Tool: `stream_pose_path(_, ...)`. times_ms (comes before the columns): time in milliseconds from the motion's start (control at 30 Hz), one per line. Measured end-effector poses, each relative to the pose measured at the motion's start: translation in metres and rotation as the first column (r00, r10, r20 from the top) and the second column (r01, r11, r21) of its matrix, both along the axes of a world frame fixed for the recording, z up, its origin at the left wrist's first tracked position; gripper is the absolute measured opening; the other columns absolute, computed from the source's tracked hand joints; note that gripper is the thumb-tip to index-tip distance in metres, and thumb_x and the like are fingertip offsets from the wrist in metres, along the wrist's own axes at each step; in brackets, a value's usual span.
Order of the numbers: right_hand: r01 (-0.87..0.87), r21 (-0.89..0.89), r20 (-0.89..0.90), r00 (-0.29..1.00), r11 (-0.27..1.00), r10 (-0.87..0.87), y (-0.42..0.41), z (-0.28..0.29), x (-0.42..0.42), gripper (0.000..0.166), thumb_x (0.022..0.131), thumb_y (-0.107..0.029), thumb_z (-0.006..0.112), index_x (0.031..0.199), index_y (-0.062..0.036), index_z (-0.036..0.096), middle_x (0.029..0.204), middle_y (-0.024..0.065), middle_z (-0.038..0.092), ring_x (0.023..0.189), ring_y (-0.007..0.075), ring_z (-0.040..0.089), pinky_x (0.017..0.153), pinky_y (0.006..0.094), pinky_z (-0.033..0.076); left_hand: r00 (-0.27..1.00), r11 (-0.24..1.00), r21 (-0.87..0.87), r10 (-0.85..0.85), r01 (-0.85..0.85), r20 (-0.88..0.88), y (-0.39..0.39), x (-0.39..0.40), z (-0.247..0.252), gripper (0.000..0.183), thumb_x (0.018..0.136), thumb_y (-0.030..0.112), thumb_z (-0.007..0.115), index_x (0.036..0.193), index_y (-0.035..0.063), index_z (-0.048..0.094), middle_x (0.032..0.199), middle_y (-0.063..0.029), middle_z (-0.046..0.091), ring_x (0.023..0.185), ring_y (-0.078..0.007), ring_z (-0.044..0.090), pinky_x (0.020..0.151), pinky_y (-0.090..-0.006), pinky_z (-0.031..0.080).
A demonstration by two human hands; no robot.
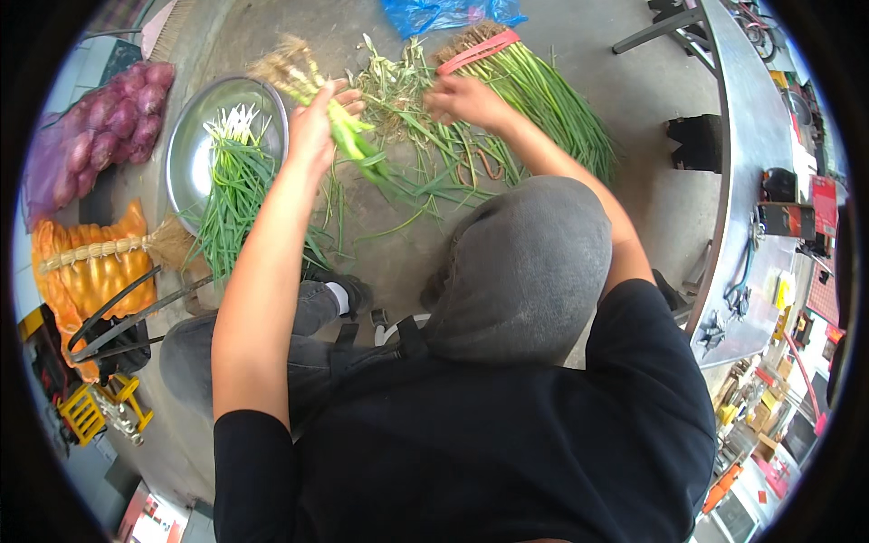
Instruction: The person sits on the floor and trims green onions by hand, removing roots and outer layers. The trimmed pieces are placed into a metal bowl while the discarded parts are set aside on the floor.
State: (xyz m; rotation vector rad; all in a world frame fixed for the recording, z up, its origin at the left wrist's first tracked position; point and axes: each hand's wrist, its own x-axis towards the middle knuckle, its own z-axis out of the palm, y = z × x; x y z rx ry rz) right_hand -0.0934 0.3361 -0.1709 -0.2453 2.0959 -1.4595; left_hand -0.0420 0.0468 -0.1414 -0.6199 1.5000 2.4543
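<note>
My left hand (316,125) grips a small bunch of green onions (349,132), their roots pointing up and away from me. Beside it, a round metal basin (182,146) holds trimmed green onions (237,163) with clean white ends; their leaves hang over the rim towards me. My right hand (461,102), slightly blurred, is over the floor scraps with its fingers loosely spread and nothing visible in them. Just beyond it lies a large bundle of green onions (543,102) tied with a red band (478,52). Between my hands is a pile of peeled leaves and roots (400,85).
A blue plastic bag (451,13) lies at the far edge. To the left are a net sack of red onions (112,122), an orange net sack (102,265) and a straw brush (95,254). A metal table (753,156) stands to the right.
</note>
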Motion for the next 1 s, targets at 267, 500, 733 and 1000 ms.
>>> stream_pose_path(267,0.272,0.597,-0.168,0.962,0.755,-0.214,0.083,-0.182,0.089,0.025,0.089,-0.025,0.068,0.103,-0.0050,0.067,0.101,0.0216,0.074,0.100,0.0413,0.070,0.088,0.0512,0.053,0.987,0.993,-0.101,-0.047,0.063,0.153,-0.051,0.035,-0.017,0.040,0.104,0.027,0.064,0.138,0.0058,0.060,0.093,-0.0093,0.069,0.077,-0.0158,0.067,0.067,-0.0322,0.058)
stream_pose_path(500,0.391,0.608,-0.440,0.890,0.691,-0.116,0.080,-0.186,0.121,0.030,0.085,-0.019,0.073,0.108,-0.0022,0.063,0.107,0.0231,0.070,0.100,0.0436,0.067,0.088,0.0526,0.053,0.964,0.976,0.002,-0.217,0.219,0.152,-0.031,0.030,-0.029,0.042,0.104,0.021,0.061,0.141,0.0023,0.056,0.115,-0.0141,0.071,0.106,-0.0273,0.071,0.090,-0.0413,0.060)
stream_pose_path(733,0.371,0.659,-0.290,0.928,0.654,-0.235,0.076,-0.194,0.118,0.032,0.087,-0.016,0.069,0.115,-0.0005,0.063,0.108,0.0246,0.071,0.100,0.0452,0.069,0.086,0.0539,0.056,0.941,0.949,0.067,-0.314,0.308,0.127,-0.013,0.036,-0.035,0.041,0.104,0.021,0.061,0.140,0.0003,0.056,0.122,-0.0170,0.069,0.109,-0.0295,0.070,0.094,-0.0433,0.059)
stream_pose_path(1000,0.424,0.740,-0.376,0.905,0.523,-0.201,0.096,-0.166,0.117,0.029,0.087,-0.015,0.065,0.115,-0.0064,0.065,0.102,0.0199,0.075,0.091,0.0407,0.072,0.080,0.0530,0.057,0.908,0.908,0.129,-0.410,0.398,0.090,-0.006,0.038,-0.028,0.043,0.105,0.026,0.062,0.137,-0.0020,0.057,0.122,-0.0177,0.069,0.110,-0.0297,0.070,0.097,-0.0453,0.058)
